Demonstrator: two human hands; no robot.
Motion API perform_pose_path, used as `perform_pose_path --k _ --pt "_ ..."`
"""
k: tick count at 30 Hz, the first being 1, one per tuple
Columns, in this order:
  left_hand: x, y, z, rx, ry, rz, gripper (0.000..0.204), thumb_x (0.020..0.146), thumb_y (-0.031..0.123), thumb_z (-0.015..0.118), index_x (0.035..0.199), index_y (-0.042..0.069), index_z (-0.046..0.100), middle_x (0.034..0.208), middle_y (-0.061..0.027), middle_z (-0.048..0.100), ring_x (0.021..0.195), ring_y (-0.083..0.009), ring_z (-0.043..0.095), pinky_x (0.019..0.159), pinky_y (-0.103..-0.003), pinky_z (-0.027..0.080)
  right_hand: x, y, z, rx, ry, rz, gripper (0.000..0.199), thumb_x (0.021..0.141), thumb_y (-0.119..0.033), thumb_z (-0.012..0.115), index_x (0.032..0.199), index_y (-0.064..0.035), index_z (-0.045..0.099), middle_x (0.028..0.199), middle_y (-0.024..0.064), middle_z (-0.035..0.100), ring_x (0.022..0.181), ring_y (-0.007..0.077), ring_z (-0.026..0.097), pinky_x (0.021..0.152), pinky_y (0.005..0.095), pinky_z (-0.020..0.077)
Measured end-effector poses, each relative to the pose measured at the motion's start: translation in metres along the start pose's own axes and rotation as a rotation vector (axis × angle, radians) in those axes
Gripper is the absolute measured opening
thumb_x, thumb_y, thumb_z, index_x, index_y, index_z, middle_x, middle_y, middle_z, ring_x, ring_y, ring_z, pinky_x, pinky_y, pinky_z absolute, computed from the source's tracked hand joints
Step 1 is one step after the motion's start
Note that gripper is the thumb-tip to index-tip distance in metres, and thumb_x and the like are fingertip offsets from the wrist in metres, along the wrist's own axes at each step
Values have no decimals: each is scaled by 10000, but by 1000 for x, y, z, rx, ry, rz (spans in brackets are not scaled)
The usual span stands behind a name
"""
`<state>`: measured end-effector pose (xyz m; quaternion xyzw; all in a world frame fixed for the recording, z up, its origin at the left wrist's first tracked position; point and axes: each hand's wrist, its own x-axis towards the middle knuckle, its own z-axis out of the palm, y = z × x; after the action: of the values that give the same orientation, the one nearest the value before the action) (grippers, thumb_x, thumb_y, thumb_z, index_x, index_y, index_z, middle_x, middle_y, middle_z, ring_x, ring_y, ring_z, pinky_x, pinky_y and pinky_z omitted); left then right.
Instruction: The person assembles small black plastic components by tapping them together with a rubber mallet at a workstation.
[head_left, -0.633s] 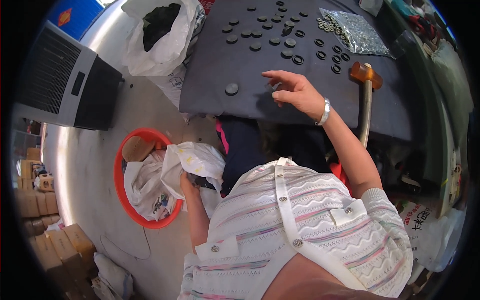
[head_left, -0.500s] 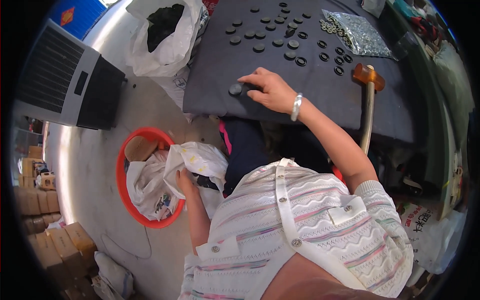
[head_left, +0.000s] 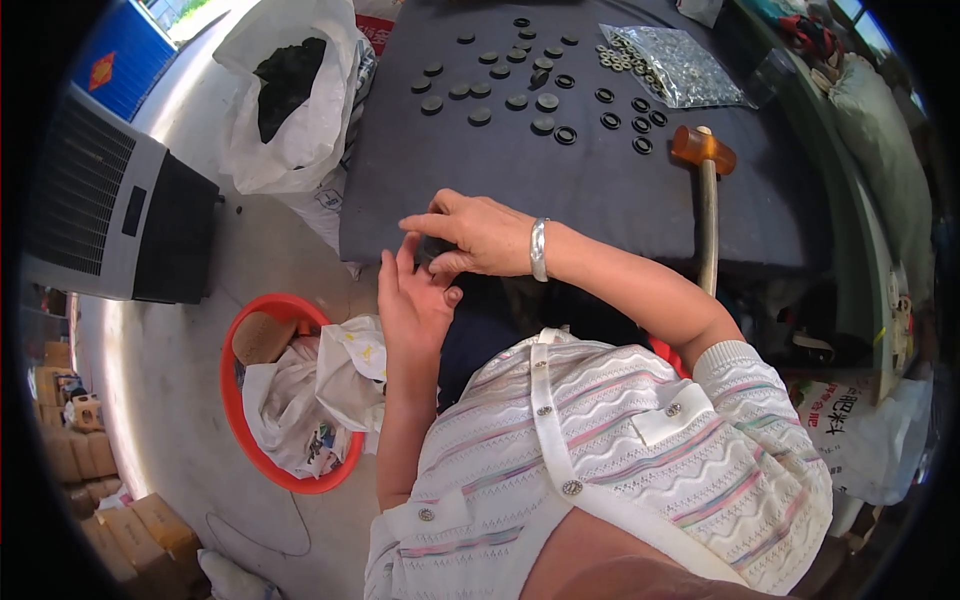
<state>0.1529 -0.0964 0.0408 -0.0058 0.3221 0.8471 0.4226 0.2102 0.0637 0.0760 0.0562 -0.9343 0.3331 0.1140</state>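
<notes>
At the front left edge of the dark cloth-covered table [head_left: 610,215], my right hand [head_left: 470,235] pinches a dark round cap [head_left: 435,246], mostly hidden behind the fingers. Close below it, my left hand [head_left: 418,305] is held palm up with the fingers apart. Whether the cap touches the left palm I cannot tell. Farther back on the cloth lie several black round caps [head_left: 480,117], spread out singly. Several black rings [head_left: 611,121] with open centres lie to their right.
A clear bag of small metal rings [head_left: 690,75] lies at the back right, some spilled beside it. An amber-headed mallet [head_left: 708,205] rests at the right. A white sack with dark pieces [head_left: 235,130] stands left of the table. A red basin [head_left: 240,420] and a grey air cooler [head_left: 165,230] are on the floor.
My right hand has picked the cap off the cloth and drawn it toward me. My left hand has left the white bag in the basin and come up to the table edge.
</notes>
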Motion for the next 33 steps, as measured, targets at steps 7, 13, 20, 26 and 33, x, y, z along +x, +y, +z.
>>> perform_pose_path --k 7,13,20,26,33 --pt "60 -9 8 -27 -159 -68 101 877 106 623 954 43 608 817 -81 587 682 -180 572 405 -197 305 -9 104 -78 -568 233 541 362 824 -273 647 1136 -96 593 1056 193 565 941 351 602 787 420 507" --pt "103 -24 4 782 84 561 67 814 24 650 878 6 647 752 -47 611 687 -120 580 532 -230 423 -7 151 -81 -640 75 495 263 807 -189 633 1054 -100 639 1023 173 574 919 348 602 782 429 504" --pt "102 -27 13 1121 -1 921 80 771 1 658 849 1 645 770 -83 624 700 -178 607 651 -281 474 5 185 -108 -576 180 558 296 789 -181 652 1067 -82 626 1007 181 579 958 352 582 832 413 483" --pt "102 -27 11 1103 1 930 80 764 -5 657 841 9 642 766 -85 620 670 -193 605 622 -281 473 33 177 -103 -451 154 486 327 774 -156 662 1087 -76 616 1027 174 574 1014 342 561 890 386 463" --pt "100 -28 14 1117 -9 971 86 764 -7 656 846 14 642 768 -86 622 666 -196 606 612 -285 473 40 182 -94 -196 128 508 347 781 -93 674 1121 -68 608 912 92 605 810 203 602 743 320 507"
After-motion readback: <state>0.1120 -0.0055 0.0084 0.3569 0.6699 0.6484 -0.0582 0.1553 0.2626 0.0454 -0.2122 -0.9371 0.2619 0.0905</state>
